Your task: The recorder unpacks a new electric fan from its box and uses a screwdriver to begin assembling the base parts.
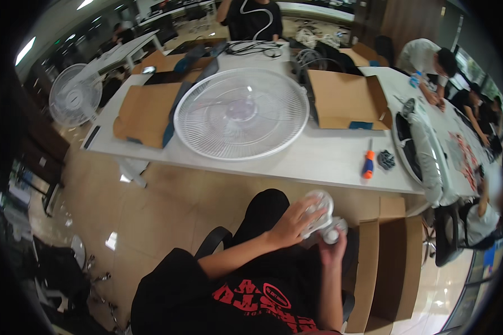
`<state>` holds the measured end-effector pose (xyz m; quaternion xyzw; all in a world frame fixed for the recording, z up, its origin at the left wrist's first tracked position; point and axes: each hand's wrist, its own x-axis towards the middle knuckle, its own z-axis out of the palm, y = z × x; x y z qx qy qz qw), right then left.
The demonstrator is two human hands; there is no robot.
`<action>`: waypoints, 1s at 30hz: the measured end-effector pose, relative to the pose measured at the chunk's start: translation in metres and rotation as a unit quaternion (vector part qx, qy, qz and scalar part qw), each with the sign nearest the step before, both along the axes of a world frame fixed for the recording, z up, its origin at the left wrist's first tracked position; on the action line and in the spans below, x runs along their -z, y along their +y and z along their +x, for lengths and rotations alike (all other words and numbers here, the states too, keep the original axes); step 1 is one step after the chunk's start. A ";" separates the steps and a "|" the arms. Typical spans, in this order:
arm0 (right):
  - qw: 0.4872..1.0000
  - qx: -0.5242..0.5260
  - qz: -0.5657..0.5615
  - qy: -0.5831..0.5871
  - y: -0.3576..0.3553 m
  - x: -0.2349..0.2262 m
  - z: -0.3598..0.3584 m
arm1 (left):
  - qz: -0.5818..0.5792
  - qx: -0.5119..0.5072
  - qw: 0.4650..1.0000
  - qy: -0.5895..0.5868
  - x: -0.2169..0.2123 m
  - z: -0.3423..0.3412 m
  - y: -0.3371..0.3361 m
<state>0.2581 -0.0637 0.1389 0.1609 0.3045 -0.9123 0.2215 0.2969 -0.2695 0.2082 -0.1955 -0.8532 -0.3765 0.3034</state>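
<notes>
My left hand (292,224) wraps over a white fan motor housing (321,207) held above my lap. My right hand (333,250) grips the same part from below, near its round shaft end (332,235). On the white table (318,159) ahead lies a round white fan grille (241,113), flat and well out of reach of both hands. An orange and blue screwdriver (368,162) lies on the table's near right side, beside a small dark part (385,159).
Open cardboard boxes (346,97) and a flattened one (145,111) sit on the table. Another cardboard box (387,262) stands on the floor at my right. A standing fan (74,100) is at far left. Other people work at tables behind and to the right.
</notes>
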 end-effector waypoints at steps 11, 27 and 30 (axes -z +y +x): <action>0.984 0.041 0.106 0.134 -0.058 -0.100 -0.113 | -0.172 -0.154 0.973 -0.011 -0.033 -0.154 -0.047; 0.987 -0.025 -0.105 0.123 -0.068 0.019 0.018 | -0.010 0.053 0.998 -0.017 0.024 0.029 0.016; 0.998 -0.001 -0.056 0.024 -0.075 0.049 0.059 | -0.013 0.049 0.997 -0.056 0.063 0.066 0.014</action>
